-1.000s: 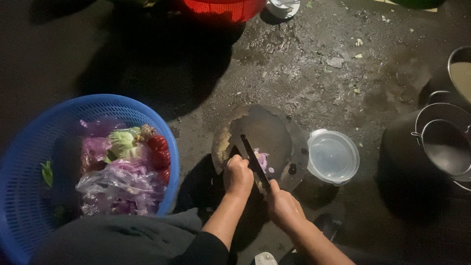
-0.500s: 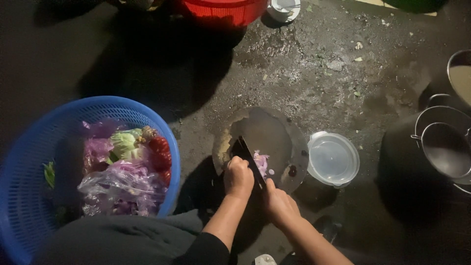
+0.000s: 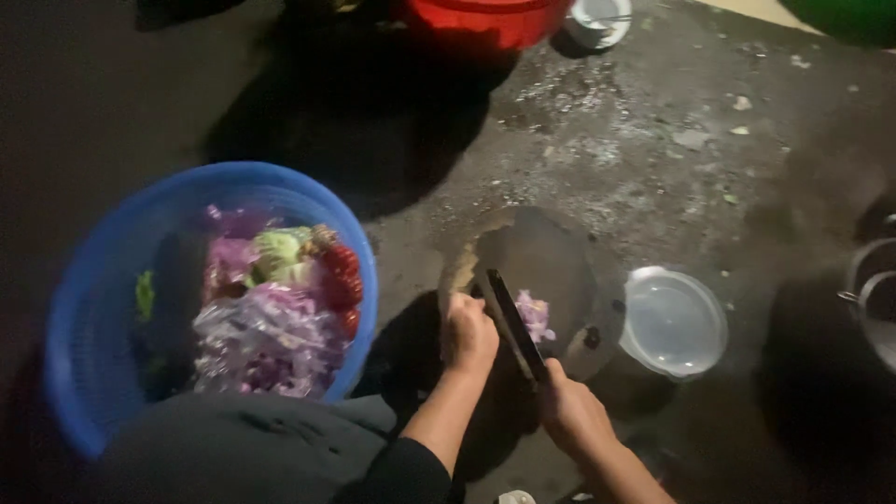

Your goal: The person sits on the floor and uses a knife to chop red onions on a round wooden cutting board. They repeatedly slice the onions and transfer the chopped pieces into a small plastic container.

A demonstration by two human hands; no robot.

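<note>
We've got the knife [image 3: 513, 322] lying slantwise across the near edge of the round chopping board [image 3: 546, 257], dark blade pointing up and left, handle down toward us. Our right hand [image 3: 571, 411] is wrapped tight around the handle, fully closed on it. Our left hand [image 3: 469, 331] sits curled just left of the blade at the board's near-left edge; it's probably pinning down whatever we're cutting, but the view is too dim and blurry to tell what's under the fingers or whether they're really gripping anything.

Compared with half a second ago, the blade has slid a bit left, closer to the left hand, and the little pile of purple pieces [image 3: 534, 315] now shows clearly just to the right of the blade, on the board. The hands have barely shifted otherwise.

Just right of the board sits a clear round plastic lid [image 3: 674, 322], nearly touching it. Off to the left, well apart, the blue plastic basket [image 3: 65, 373] holds bagged purple and green vegetables with something red [image 3: 343, 280] at its right side. A metal pot [image 3: 873, 299] peeks in at the right edge, and a red tub [image 3: 485, 19] sits at the top.
</note>
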